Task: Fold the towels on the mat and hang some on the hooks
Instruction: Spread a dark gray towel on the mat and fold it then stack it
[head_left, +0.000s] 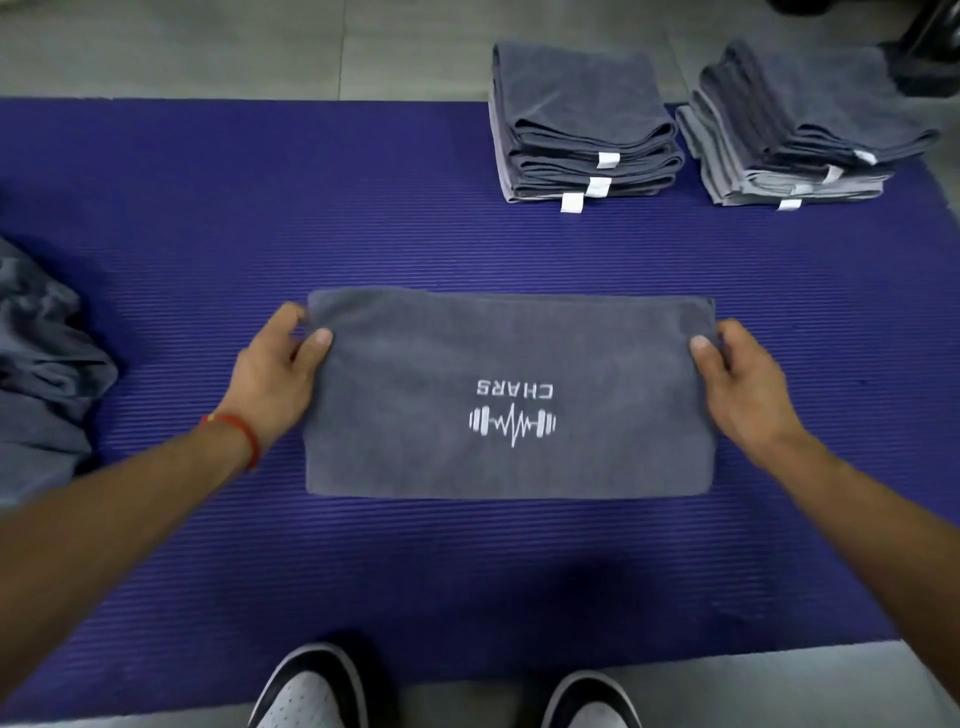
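Two hands are on the job: your left hand (280, 364) pinches the far-left corner of the grey towel (509, 395), thumb on top and fingers curled under the edge, and your right hand (737, 374) grips the far-right corner the same way. That towel lies flat in the middle of the purple mat (260, 208), already folded into a wide rectangle, with its white logo (513, 415) facing up and reading upside down to you. To the far right, two stacks of folded towels stand side by side, the left stack (582, 119) squarer and the right stack (800, 130) a little more splayed. At the left edge of the mat a heap of unfolded towels (41, 364) waits. No hooks are in view. Judging by your grip, you are midway through folding this piece, probably squaring the far edge or about to start another fold. Next, you would likely need to bring one short side across to the other, keeping edges matched so the layers do not slip, then carry the finished towel over to one of the stacks. Your shoes (311, 691) sit at the near edge, just off the mat.
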